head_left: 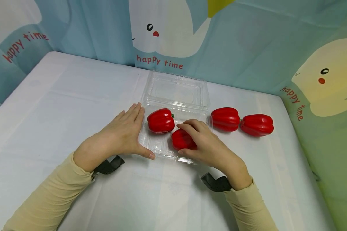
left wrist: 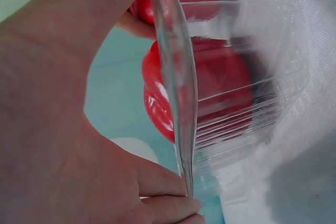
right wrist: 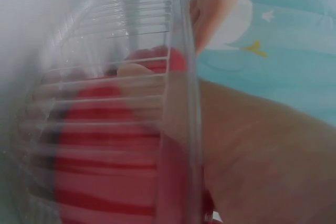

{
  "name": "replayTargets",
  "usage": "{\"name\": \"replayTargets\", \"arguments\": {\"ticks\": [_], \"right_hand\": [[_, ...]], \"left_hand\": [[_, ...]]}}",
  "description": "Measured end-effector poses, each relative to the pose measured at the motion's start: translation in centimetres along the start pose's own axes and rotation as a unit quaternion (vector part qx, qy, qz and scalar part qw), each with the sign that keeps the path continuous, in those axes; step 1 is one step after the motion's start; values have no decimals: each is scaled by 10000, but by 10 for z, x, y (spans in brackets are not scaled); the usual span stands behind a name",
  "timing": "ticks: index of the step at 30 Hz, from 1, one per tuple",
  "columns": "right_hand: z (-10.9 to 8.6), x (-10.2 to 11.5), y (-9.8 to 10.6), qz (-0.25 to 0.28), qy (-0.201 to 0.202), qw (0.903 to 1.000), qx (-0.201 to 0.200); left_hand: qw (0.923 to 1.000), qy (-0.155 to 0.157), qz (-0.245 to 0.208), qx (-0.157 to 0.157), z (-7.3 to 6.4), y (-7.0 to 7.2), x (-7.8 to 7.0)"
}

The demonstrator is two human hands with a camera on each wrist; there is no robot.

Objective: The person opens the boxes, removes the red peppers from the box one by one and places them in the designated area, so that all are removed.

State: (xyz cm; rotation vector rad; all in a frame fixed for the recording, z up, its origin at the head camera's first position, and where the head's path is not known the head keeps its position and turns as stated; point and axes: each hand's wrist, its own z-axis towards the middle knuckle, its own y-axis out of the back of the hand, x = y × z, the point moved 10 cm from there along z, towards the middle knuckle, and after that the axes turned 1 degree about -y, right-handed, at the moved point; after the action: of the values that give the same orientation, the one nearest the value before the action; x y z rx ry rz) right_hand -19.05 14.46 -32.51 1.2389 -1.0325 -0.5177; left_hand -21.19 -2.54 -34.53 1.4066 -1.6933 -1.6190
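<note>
Gripping pepper point(head_left: 180, 140) in right fingers point(head_left: 190, 129) | touching box point(head_left: 162, 147) beneath them with left fingers point(head_left: 130, 117) spread | seemingly placing; likely needing release next

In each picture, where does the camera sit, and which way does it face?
Head: worn on the head, facing forward and down at the table, clear box and red peppers; sleeves, left hand and right hand show.
Left wrist: worn there, facing the clear box's side; the left hand shows large.
Right wrist: worn there, facing the clear box's side; the right hand shows, partly through plastic.
Shared: both wrist views show red peppers through the clear box, with the curtain behind.
</note>
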Motion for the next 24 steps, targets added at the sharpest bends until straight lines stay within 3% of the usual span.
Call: {"name": "replayTargets", "arguments": {"ticks": [13, 24], "right_hand": [[-4, -1, 15, 43, -73, 9997, -243], [-15, -2, 43, 101, -58, 9970, -768]], "left_hand": [[10000, -41, 56, 15, 1, -1, -1], [10000, -39, 86, 6, 0, 0, 0]]}}
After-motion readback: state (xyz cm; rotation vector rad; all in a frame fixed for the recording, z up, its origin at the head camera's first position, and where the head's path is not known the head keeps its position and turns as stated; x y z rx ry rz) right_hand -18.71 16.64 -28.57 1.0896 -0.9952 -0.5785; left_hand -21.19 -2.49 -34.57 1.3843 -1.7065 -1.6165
